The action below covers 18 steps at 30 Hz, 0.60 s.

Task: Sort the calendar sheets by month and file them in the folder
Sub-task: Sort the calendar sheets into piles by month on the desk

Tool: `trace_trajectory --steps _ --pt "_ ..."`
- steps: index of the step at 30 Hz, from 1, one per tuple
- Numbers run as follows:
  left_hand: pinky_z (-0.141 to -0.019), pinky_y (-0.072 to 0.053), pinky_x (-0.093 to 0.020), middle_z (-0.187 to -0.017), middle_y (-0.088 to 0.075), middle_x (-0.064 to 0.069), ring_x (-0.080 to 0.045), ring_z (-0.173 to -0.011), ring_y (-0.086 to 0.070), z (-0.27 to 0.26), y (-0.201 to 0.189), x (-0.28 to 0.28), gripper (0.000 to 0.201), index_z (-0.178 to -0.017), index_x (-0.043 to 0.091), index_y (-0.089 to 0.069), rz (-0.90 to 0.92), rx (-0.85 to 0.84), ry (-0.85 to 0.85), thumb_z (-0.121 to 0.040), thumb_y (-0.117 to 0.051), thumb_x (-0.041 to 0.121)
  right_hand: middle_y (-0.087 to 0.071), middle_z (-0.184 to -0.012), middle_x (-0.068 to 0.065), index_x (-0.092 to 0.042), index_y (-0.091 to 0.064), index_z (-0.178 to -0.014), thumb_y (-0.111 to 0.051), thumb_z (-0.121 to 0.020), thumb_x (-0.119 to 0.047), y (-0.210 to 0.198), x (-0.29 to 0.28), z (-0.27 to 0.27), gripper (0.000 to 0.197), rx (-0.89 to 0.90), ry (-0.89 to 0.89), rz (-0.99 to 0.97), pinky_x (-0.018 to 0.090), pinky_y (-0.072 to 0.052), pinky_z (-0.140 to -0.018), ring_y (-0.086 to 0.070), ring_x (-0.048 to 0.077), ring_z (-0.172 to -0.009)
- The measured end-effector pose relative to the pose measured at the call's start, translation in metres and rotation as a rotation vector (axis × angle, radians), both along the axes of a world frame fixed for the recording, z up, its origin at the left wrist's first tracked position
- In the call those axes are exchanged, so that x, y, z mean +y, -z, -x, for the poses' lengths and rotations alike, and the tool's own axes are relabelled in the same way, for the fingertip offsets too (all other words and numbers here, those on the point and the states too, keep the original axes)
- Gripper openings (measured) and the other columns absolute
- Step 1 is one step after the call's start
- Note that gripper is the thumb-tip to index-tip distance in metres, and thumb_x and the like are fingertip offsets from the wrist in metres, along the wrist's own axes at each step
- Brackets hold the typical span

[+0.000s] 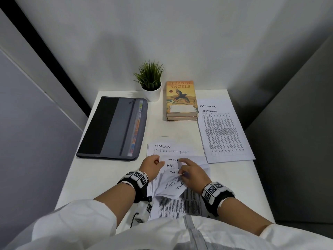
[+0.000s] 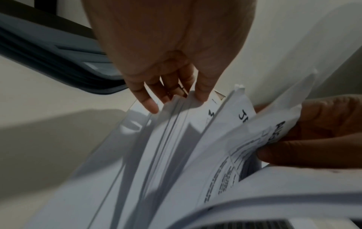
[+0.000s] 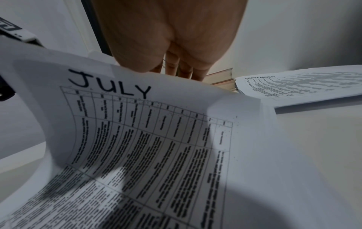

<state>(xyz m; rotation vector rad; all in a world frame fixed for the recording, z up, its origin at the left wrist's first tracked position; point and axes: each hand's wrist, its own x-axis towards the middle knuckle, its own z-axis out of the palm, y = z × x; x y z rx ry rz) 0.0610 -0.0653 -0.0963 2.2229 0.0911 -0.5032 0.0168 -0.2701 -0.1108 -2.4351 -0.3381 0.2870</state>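
Observation:
A fanned pile of calendar sheets [image 1: 180, 202] lies at the table's near edge, with the headings FEBRUARY [image 1: 162, 146], MAY [image 1: 170, 165] and part of JANUARY showing. My left hand [image 1: 156, 160] pinches the top edges of several sheets [image 2: 176, 117] between thumb and fingers. My right hand [image 1: 182, 175] pinches one sheet [image 1: 171, 186] that is bent over and lifted; its heading is partly hidden. The JULY sheet [image 3: 137, 131] curves up in front of the right hand [image 3: 176, 69]. The grey zip folder [image 1: 111, 127] lies shut at the left, apart from both hands.
A second pile with SEPTEMBER on top and OCTOBER under it [image 1: 223, 130] lies at the right. Two stacked books [image 1: 181, 100] and a potted plant [image 1: 150, 82] stand at the back against the wall. Bare white table [image 1: 100, 179] shows left of the hands.

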Motion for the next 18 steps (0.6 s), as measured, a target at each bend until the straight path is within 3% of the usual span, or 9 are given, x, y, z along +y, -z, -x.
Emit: trace_trajectory --steps 2,4,8,12,14,18 --pt "-0.055 -0.024 -0.028 -0.062 -0.030 0.000 -0.017 -0.059 -0.027 0.0003 -0.0018 0.0000 0.044 -0.063 0.016 -0.028 0.007 -0.014 0.014 -0.091 -0.062 0.018 -0.052 -0.134 -0.002 -0.014 -0.068 -0.084 -0.067 -0.080 -0.010 0.0016 0.0003 -0.0003 0.005 -0.005 -0.009 0.008 0.026 -0.046 -0.087 -0.050 0.018 -0.116" --pt "-0.055 -0.024 -0.028 -0.062 -0.029 0.001 -0.016 -0.058 -0.027 0.0014 -0.0030 -0.0010 0.046 -0.063 0.017 -0.028 0.002 -0.007 0.017 -0.090 -0.065 0.020 -0.056 -0.125 0.002 -0.011 -0.068 -0.084 -0.068 -0.079 -0.009 0.0010 0.0006 -0.0005 0.006 -0.028 -0.012 0.009 0.028 -0.045 -0.087 -0.049 0.021 -0.113" --pt "-0.056 -0.024 -0.029 -0.063 -0.028 0.000 -0.017 -0.059 -0.025 0.0031 -0.0039 -0.0037 0.046 -0.065 0.016 -0.029 0.051 0.025 -0.023 -0.090 -0.066 0.026 -0.059 -0.099 0.002 -0.012 -0.068 -0.083 -0.069 -0.077 -0.009 -0.0023 -0.0004 -0.0003 0.006 -0.055 -0.013 0.002 0.028 -0.045 -0.074 -0.051 0.020 -0.096" --pt "-0.054 -0.023 -0.029 -0.062 -0.028 -0.001 -0.017 -0.058 -0.027 0.0035 -0.0048 -0.0014 0.042 -0.066 0.015 -0.029 0.013 0.029 -0.010 -0.096 -0.057 0.027 -0.054 -0.094 -0.005 -0.017 -0.066 -0.081 -0.069 -0.078 -0.014 -0.0031 -0.0023 0.0021 0.005 -0.007 -0.008 0.012 0.022 -0.041 -0.062 -0.059 0.018 -0.083" --pt "-0.053 -0.024 -0.027 -0.061 -0.031 0.000 -0.016 -0.056 -0.029 0.0044 -0.0041 0.0002 0.042 -0.064 0.015 -0.031 -0.008 0.020 0.019 -0.095 -0.058 0.023 -0.055 -0.099 -0.006 -0.017 -0.066 -0.079 -0.070 -0.077 -0.012 -0.0024 -0.0025 0.0036 0.006 -0.013 -0.009 -0.010 0.021 -0.040 -0.062 -0.060 0.017 -0.080" --pt "-0.051 -0.027 -0.016 -0.059 -0.037 0.008 -0.005 -0.053 -0.035 0.0065 -0.0006 -0.0013 0.042 -0.060 0.020 -0.036 0.041 0.007 0.009 -0.090 -0.065 0.024 -0.051 -0.133 -0.004 -0.013 -0.067 -0.079 -0.068 -0.077 -0.008 -0.0021 -0.0025 0.0039 0.005 -0.047 -0.016 -0.032 0.023 -0.048 -0.074 -0.063 0.017 -0.093"
